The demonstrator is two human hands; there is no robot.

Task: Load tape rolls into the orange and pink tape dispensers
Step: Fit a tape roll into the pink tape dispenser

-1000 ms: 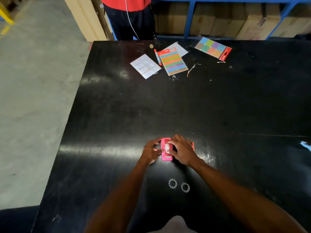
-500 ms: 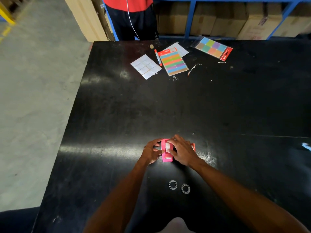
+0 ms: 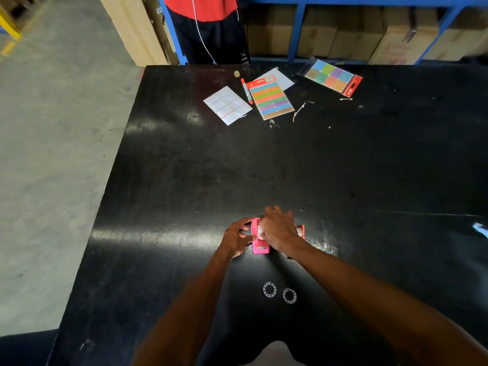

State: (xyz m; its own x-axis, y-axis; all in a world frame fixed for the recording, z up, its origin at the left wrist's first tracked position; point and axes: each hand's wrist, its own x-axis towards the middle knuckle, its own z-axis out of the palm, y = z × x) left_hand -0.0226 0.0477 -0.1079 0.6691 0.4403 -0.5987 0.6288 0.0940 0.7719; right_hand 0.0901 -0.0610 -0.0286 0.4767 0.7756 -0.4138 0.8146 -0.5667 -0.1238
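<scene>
A pink tape dispenser [image 3: 259, 246] stands on the black table [image 3: 264, 167], near its front middle. My left hand [image 3: 237, 239] grips the dispenser's left side. My right hand [image 3: 280, 229] lies over its top, pressing on a whitish tape roll [image 3: 261, 230] seated in it; most of the roll is hidden by my fingers. The orange dispenser [image 3: 301, 230] peeks out just right of my right hand, mostly covered. Two small ring-shaped tape cores [image 3: 269, 289] lie side by side on the table in front of the dispensers.
At the table's far edge lie a white label sheet [image 3: 227, 104], a red marker [image 3: 246, 91] and two packs of coloured stickers [image 3: 272, 100]. A person in a red top [image 3: 203, 6] stands beyond the table. Blue shelving with cardboard boxes [image 3: 356, 30] runs behind.
My right hand has slid forward over the top of the pink dispenser, now covering more of the tape roll. My left hand stays on the dispenser's left side.
</scene>
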